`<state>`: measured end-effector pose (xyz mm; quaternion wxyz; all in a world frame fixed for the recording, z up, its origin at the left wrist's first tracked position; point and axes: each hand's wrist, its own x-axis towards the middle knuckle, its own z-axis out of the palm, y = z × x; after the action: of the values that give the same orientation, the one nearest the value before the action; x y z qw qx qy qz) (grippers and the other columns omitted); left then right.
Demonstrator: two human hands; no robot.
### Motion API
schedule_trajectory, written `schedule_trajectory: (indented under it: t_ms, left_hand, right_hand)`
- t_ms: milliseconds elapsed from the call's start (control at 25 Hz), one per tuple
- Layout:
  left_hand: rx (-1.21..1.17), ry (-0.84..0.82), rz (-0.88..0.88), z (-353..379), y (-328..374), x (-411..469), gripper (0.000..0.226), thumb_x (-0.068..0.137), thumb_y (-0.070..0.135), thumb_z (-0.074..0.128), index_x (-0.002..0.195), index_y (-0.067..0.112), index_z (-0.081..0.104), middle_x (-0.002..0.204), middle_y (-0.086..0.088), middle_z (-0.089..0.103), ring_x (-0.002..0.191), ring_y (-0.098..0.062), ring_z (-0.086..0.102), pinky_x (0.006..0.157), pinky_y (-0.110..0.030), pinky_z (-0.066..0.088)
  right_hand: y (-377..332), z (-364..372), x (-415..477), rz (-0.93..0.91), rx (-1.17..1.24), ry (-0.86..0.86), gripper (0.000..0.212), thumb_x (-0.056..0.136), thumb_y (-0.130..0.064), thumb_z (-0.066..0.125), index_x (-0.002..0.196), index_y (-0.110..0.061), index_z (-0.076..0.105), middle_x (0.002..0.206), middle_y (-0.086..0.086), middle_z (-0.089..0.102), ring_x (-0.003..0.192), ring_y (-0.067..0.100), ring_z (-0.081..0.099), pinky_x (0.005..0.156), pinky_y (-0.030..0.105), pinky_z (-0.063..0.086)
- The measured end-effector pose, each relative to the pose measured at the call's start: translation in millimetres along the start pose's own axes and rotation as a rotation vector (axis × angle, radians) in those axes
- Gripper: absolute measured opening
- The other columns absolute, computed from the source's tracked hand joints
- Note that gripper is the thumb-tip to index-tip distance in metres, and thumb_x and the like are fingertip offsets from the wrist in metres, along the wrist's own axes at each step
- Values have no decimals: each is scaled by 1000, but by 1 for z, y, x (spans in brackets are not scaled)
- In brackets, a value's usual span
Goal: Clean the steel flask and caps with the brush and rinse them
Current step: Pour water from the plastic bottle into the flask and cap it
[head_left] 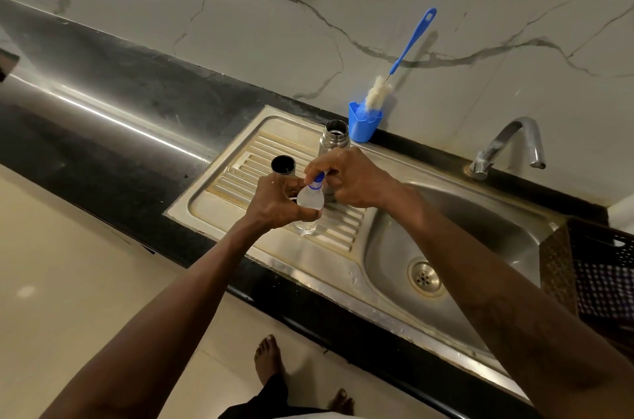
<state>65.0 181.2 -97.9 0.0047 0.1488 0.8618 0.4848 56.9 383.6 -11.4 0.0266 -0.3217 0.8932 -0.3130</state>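
Hands met over the drainboard: your left hand gripped one clear bottle, your right hand pinched its blue cap. One steel flask stood just beyond, one cup-cap to its left, one brush in the far blue holder.

Steel drainboard carries flask, cap, and clear bottle.

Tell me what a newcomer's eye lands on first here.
Two hands meet over the drainboard: the left hand grips a clear plastic bottle while the right hand pinches its blue cap. Behind them, a blue-handled brush leans against the marble wall from a blue holder.
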Motion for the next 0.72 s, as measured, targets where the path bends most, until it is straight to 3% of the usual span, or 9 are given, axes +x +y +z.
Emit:
schedule_trajectory:
  t_ms: [200,280,400,520,640,720]
  left_hand:
    - [-25,47,17,-2,-5,-8,44,65,14,98,104,21,81,91,20,77,81,1,75,73,-16,57]
    - [-19,57,19,-4,-9,-11,44,65,22,98,106,16,81,94,14,78,82,0,75,73,-17,58]
    - [-27,80,1,-6,-15,-13,58,63,42,93,111,11,81,98,4,81,85,-6,77,77,-29,64]
    - [-42,86,-29,-8,-19,-16,61,62,41,93,112,10,80,100,4,81,87,-9,78,79,-36,66]
    - [-57,88,-34,-10,-23,-18,61,62,43,92,112,9,80,100,3,81,88,-10,78,80,-38,66]
    - [-58,93,-35,-11,-26,-19,63,63,44,92,113,8,80,101,2,81,89,-9,78,81,-37,66]
  right_hand:
    - [19,12,-10,124,139,261,24,81,-8,76,104,-16,77,91,-2,75,79,11,71,77,20,59]
    - [32,26,-19,215,165,253,18,79,-12,81,94,-17,73,86,-3,74,75,14,72,74,26,63]
    - [52,58,-30,339,138,189,15,77,-18,86,81,-19,71,81,-8,74,74,5,70,70,18,57]
    - [74,91,-38,443,82,114,14,71,-26,89,75,-25,75,79,-10,74,77,3,68,72,20,53]
    - [91,117,-44,512,95,73,18,67,-18,86,74,-29,73,75,-8,74,72,6,68,71,28,57]
    - [98,128,-47,545,126,71,26,68,-12,85,84,-28,73,79,-9,73,73,5,68,74,26,59]
